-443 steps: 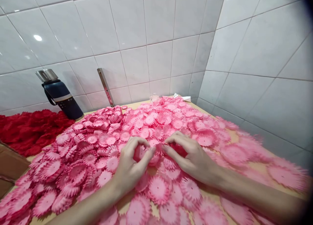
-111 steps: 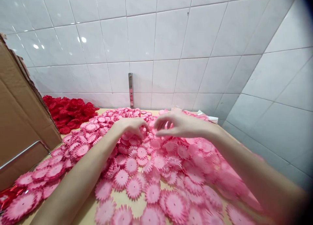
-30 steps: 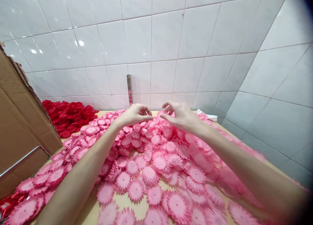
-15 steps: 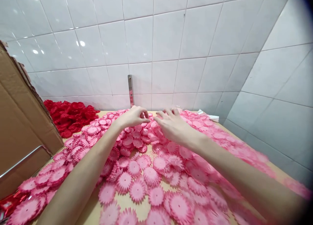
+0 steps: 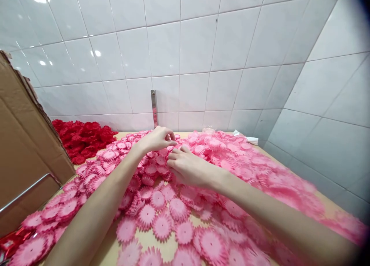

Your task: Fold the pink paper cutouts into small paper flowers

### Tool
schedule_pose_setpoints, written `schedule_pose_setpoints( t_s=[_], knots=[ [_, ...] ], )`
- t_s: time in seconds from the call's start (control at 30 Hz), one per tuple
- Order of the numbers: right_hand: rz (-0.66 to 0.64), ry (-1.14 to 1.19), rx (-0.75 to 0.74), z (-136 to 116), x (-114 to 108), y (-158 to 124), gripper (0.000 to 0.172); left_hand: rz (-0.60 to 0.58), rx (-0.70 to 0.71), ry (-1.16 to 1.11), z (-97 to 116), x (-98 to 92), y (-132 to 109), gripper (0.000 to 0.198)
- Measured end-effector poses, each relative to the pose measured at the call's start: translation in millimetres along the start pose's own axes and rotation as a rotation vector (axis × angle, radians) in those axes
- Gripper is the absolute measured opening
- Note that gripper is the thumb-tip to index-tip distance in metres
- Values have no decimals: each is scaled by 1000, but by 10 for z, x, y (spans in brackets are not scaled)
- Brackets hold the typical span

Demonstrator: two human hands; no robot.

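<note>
Pink paper flower discs [image 5: 162, 225] with fringed edges cover most of the wooden table [image 5: 157, 245]. My left hand [image 5: 156, 139] reaches to the far part of the heap, fingers pinched together on a pink disc. My right hand [image 5: 187, 169] lies lower and nearer, knuckles up, fingers curled down onto the pink discs just below the left hand. What the right fingers grip is hidden under the hand.
A heap of red flower discs [image 5: 82, 137] lies at the back left. A brown cardboard box [image 5: 26, 150] with a metal bar stands at the left edge. White tiled walls close the back and right. A metal strip [image 5: 154, 108] leans on the back wall.
My right hand has dropped from beside the left hand, moved left and toward me, and closed down onto the discs. The left hand has stayed almost still at the far heap.
</note>
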State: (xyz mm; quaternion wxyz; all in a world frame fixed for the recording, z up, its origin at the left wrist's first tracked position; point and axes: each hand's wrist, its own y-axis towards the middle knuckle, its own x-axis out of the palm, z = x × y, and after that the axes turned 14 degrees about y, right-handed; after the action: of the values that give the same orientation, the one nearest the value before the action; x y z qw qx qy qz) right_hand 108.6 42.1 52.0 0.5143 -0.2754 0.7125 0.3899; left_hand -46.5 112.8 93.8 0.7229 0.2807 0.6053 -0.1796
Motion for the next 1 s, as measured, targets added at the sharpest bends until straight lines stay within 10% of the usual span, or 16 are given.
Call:
schedule_pose_setpoints(
  t_s=[0.77, 1.0],
  knots=[
    [19, -21, -55, -18, 160, 48, 20, 47, 4, -83, 76, -37, -8, 33],
    [136, 185, 147, 135, -397, -97, 19, 79, 43, -293, 123, -78, -10, 46]
  ],
)
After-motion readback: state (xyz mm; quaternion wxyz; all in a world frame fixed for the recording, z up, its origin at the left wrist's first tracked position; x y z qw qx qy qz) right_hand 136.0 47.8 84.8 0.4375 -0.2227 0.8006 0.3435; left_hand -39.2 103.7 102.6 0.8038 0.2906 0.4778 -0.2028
